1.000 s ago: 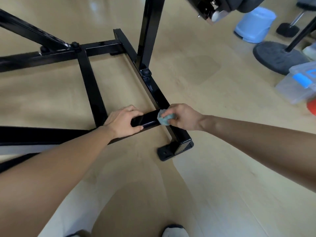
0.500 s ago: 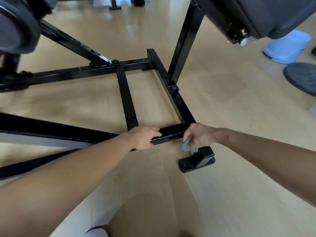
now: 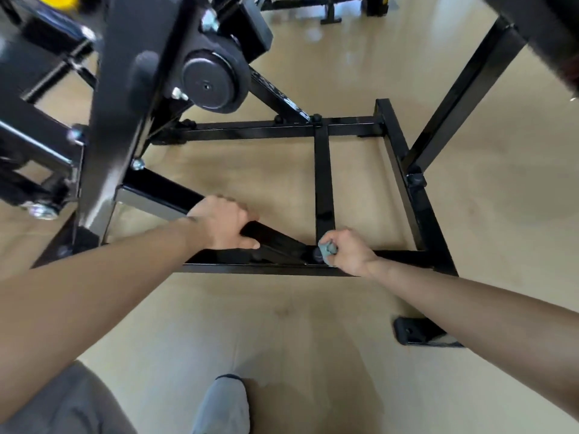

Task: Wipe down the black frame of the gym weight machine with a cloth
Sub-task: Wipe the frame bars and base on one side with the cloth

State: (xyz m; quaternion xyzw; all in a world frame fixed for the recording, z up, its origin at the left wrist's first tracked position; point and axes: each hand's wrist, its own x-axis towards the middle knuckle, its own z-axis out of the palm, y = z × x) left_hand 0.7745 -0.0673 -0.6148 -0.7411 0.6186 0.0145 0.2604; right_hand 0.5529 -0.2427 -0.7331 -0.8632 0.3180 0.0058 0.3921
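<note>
The right grip [image 3: 350,252] pinches the cloth [image 3: 326,248] against the frame [image 3: 322,183]; the left grip [image 3: 221,223], just beside it, apparently clasps the frame.

You had bright, even light with no hard shadows. Pale glare washed the floor [image 3: 329,48] at the top, and your own soft shadow darkened it near the bottom. The black frame [image 3: 322,183] carried glossy highlights. Its upper-left parts were motion-blurred, and straight bars bowed near the edges.
</note>
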